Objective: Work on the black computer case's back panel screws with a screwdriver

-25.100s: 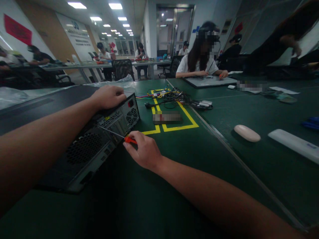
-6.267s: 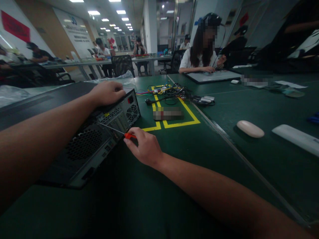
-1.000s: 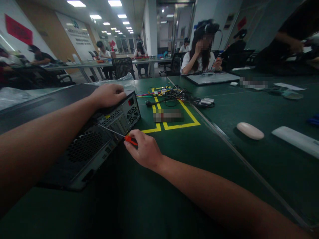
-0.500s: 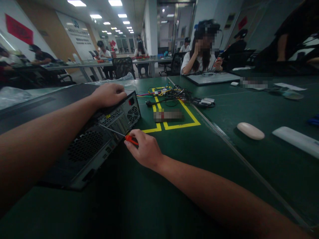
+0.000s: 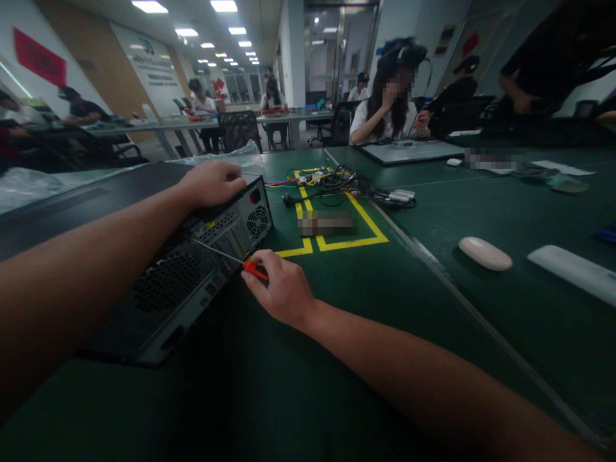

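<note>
1. The computer case [image 5: 183, 289] lies on its side on the green table mat [image 5: 337, 385], its rear panel with the round fan grille [image 5: 258, 221] turned toward the right hand.
2. The left hand [image 5: 212, 183] rests on the case's upper rear corner, fingers together and curled over the edge, pressing down on it. It sits where it did half a second ago.
3. The right hand [image 5: 282, 289] is just beside the rear panel, fingers and thumb clamped on the orange handle of a screwdriver [image 5: 226, 255].
4. The thin shaft runs from the handle up and left to the panel, with its tip at the same spot as before. Whether it sits in a screw head is too small to tell.
5. Little has changed: the right hand has shifted only slightly on the handle, and case and tool keep their places. I judge the work at that one point on the panel is still going on, not finished.
6. Beyond the case's fan end lie a yellow tape outline [image 5: 356, 242] and a tangle of cables [image 5: 332, 183].
7. Well apart from the case, on the right hand's side, sits a white mouse [image 5: 484, 253].
</note>
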Demonstrator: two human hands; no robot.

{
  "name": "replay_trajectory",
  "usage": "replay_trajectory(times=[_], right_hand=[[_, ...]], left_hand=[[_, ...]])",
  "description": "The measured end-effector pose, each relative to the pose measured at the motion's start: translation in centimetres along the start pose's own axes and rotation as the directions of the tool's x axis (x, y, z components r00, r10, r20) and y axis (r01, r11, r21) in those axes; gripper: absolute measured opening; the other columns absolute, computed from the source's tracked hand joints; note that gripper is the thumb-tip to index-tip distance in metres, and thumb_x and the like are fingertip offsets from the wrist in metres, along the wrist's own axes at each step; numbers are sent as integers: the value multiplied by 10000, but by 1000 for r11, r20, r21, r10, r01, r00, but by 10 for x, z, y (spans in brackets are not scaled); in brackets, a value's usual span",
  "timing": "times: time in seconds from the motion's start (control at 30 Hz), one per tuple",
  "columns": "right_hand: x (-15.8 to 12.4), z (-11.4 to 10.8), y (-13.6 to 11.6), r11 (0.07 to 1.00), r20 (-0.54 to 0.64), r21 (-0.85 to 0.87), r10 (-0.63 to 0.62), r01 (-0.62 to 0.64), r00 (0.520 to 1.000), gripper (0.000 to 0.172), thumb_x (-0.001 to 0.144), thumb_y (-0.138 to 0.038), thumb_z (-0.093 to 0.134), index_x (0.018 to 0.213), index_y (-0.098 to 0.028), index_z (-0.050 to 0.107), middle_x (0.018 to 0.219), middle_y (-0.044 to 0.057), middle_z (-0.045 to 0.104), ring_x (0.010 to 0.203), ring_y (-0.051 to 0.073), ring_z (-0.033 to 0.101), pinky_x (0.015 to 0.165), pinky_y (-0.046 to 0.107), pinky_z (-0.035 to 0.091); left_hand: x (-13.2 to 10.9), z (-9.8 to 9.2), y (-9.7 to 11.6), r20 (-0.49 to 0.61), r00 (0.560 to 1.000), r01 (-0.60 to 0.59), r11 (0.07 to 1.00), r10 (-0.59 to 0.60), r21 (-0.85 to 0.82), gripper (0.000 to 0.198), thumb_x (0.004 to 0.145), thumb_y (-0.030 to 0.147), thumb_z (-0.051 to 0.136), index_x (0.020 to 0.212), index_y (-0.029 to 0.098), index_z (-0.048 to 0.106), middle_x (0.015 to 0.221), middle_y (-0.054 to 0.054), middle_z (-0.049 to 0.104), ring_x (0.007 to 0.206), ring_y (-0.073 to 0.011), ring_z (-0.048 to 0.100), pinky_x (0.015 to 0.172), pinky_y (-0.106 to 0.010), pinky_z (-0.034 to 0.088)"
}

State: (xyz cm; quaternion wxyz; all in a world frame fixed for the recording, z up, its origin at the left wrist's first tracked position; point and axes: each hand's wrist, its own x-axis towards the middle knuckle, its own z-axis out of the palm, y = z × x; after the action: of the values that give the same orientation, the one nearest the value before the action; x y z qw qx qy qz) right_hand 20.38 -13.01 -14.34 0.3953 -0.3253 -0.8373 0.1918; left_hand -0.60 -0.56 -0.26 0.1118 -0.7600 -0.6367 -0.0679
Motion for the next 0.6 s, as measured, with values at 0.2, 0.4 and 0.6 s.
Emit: replay_trajectory(times=[0.2, 0.4, 0.6], right_hand=[[0, 0, 2, 1000, -21, 6, -20, 20, 1000, 258, 1056, -447, 524, 1176, -221, 563, 1090, 67, 754, 980, 214, 737, 827, 331, 535], [0, 0, 1, 1000, -25, 2, -14, 14, 1000, 252, 1054, -443, 528, 1165, -220, 563, 1075, 62, 756, 955, 205, 737, 808, 315, 523], [0, -1, 0, 1000, -18, 5, -4, 4, 1000, 263, 1053, -462, 528, 1162, -226, 568, 1074, 59, 760, 965, 205, 740, 810, 313, 520]], left_hand=[[1, 2, -3, -6, 1000, -16, 1000, 16, 5, 405, 918, 450, 403, 916, 170, 697, 877, -104, 674, 789, -242, 579, 694, -354, 388], [0, 1, -1, -20, 1000, -3, 1000, 4, 23, 388, 926, 444, 413, 897, 173, 688, 869, -95, 677, 782, -225, 578, 680, -337, 382], [-1, -1, 0, -5, 1000, -6, 1000, 6, 8, 413, 928, 458, 420, 943, 174, 720, 899, -112, 698, 791, -243, 583, 706, -356, 396]])
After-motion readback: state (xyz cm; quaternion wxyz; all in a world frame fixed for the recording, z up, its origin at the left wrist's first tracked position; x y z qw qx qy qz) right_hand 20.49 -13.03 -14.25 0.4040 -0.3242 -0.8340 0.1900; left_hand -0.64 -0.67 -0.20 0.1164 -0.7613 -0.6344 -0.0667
